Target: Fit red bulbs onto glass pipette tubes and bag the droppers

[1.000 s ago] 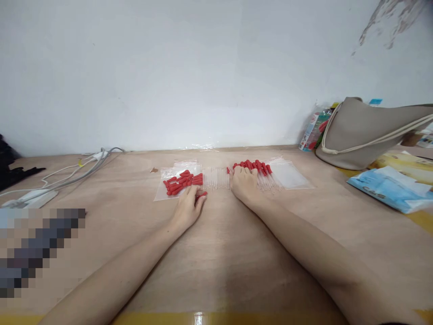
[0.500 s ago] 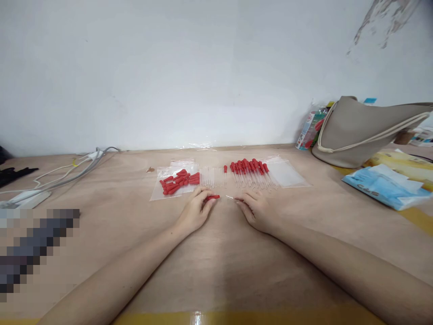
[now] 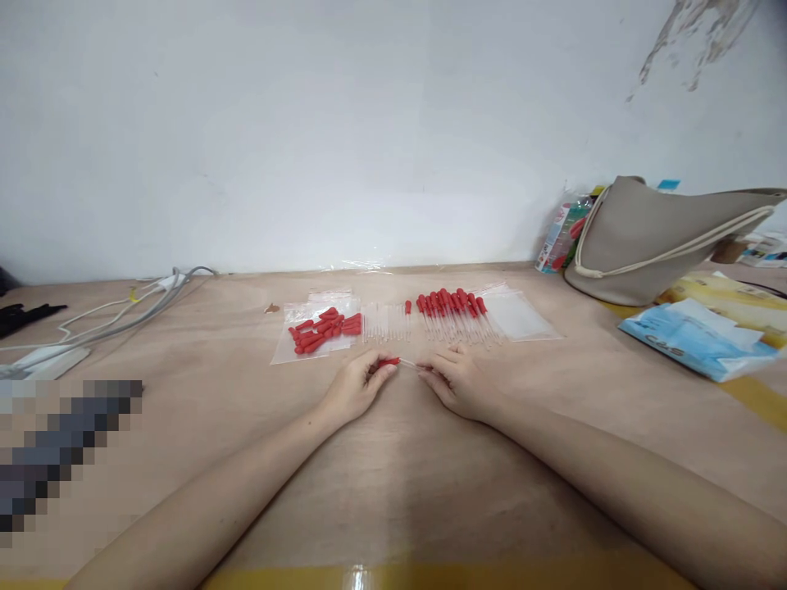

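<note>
My left hand (image 3: 358,383) pinches a red rubber dropper bulb (image 3: 388,361), its mouth facing right. Between thumb and fingers of my right hand (image 3: 458,380) is a thin clear glass tube (image 3: 408,363), whose left end meets the bulb's mouth; how deep it sits I cannot tell. Behind my left hand, loose red bulbs (image 3: 325,329) lie on a clear plastic bag (image 3: 281,352). A row of bare glass tubes (image 3: 382,321) is beside them. Farther right lie several droppers with red bulbs fitted (image 3: 452,305), partly over another clear bag (image 3: 529,318).
At the right are a grey bag (image 3: 652,238) with a cord, a plastic bottle (image 3: 561,233) and a blue tissue pack (image 3: 689,340). Cables (image 3: 153,307) and a white power strip (image 3: 55,360) lie at the left. A wall (image 3: 369,139) stands behind the table.
The glass tube and my right hand have moved slightly left. The gap between tube and red bulb has closed, and they now meet. My left hand stays nearly still.
</note>
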`<state>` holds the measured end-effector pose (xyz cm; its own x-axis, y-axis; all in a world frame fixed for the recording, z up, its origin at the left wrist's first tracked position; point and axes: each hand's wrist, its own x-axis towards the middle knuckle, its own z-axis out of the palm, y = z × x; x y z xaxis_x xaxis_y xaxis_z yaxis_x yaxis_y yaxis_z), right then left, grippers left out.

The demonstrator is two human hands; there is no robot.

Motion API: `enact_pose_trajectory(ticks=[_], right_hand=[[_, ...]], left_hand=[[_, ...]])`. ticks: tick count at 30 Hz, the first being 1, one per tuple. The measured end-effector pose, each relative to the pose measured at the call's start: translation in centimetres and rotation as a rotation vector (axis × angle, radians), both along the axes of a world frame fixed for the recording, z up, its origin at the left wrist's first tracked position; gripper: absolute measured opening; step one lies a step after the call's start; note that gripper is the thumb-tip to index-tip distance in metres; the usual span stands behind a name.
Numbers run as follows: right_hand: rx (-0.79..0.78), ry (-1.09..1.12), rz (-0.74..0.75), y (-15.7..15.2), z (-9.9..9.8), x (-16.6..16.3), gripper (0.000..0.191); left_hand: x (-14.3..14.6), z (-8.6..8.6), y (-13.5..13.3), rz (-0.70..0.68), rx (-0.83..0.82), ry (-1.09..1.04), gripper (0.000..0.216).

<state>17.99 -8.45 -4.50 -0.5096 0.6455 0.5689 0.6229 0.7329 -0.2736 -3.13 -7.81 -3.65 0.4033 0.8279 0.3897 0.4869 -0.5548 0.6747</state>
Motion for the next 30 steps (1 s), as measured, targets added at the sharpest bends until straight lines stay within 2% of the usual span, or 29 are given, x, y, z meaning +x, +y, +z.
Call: enact_pose_trajectory(ticks=[6,12,21,30], right_hand=[[-0.019,0.001,0.076,0.1,0.2,0.1,0.015],[-0.046,-0.091,0.119,0.3,0.7,0.8,0.018],[0.107,-0.092,0.036,-0.1,1.1,0.2,0.022],[0.057,-0.136,0.004,-0.2,0.7,-0.8,0.029]], left_hand=[[-0.1,-0.2,0.1,0.005,-0.029,-0.015,0.018],[-0.3,-0.1,-0.4,-0.111,-0.037,0.056,0.016],[0.0,0.2,-0.6,-0.09,0.074,0.19,0.016],[0.0,0.1,-0.7,-0.151,0.212,0.243,0.013]])
